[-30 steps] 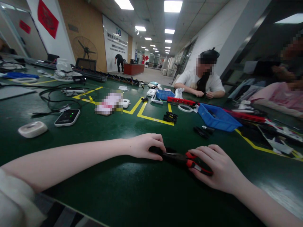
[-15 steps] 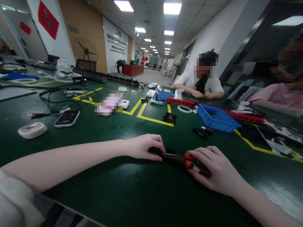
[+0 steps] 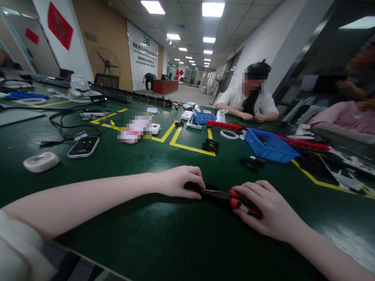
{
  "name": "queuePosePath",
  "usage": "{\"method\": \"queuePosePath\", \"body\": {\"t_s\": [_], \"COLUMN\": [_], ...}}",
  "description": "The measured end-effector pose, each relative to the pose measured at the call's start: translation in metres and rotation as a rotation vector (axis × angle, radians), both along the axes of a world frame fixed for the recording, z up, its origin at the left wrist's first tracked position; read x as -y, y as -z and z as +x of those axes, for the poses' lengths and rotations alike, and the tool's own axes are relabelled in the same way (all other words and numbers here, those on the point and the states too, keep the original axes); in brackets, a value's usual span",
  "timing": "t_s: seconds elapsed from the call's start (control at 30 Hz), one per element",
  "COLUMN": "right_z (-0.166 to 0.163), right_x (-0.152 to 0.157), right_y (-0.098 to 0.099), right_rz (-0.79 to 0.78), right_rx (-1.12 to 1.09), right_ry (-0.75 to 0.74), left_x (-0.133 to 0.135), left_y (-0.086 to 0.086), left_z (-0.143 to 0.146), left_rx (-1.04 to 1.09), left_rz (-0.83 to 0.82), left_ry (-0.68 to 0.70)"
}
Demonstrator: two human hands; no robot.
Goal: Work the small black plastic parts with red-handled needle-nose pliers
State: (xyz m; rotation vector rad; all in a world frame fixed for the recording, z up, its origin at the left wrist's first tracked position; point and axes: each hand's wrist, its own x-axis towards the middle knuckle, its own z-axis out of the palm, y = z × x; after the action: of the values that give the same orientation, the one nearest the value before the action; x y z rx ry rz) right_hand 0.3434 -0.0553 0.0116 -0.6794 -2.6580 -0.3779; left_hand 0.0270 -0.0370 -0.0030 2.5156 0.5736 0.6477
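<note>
My right hand is closed round the red-and-black handles of a pair of pliers that lie low over the green table. The jaws point left toward my left hand. That hand's fingers are curled over a small black part, pressing it to the table; most of the part is hidden under them. The plier tips meet the part at my left fingertips.
A blue bin and small black parts lie beyond my right hand. More black parts sit inside yellow tape lines. A phone-like device and a white puck lie left. Other people sit at the table's right side.
</note>
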Motion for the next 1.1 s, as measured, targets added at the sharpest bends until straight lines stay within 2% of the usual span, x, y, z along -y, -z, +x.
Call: {"method": "queuePosePath", "body": {"t_s": [0.67,0.83,1.1], "right_z": [-0.0024,-0.0045,-0.0047], "right_x": [0.0050,0.0081,0.0078], "right_y": [-0.0040,-0.0020,0.0013], "right_rz": [-0.067,-0.039,-0.096], "right_rx": [-0.042,-0.040,-0.063], "right_ry": [0.027,0.044,0.050], "left_x": [-0.0015,-0.0009,-0.0006], "left_y": [0.0021,0.0016,0.0021], "left_z": [-0.0004,-0.0005,-0.0008], "left_rx": [0.023,0.030,0.015], "left_rz": [-0.016,-0.042,-0.032], "left_ry": [0.003,-0.001,0.002]}}
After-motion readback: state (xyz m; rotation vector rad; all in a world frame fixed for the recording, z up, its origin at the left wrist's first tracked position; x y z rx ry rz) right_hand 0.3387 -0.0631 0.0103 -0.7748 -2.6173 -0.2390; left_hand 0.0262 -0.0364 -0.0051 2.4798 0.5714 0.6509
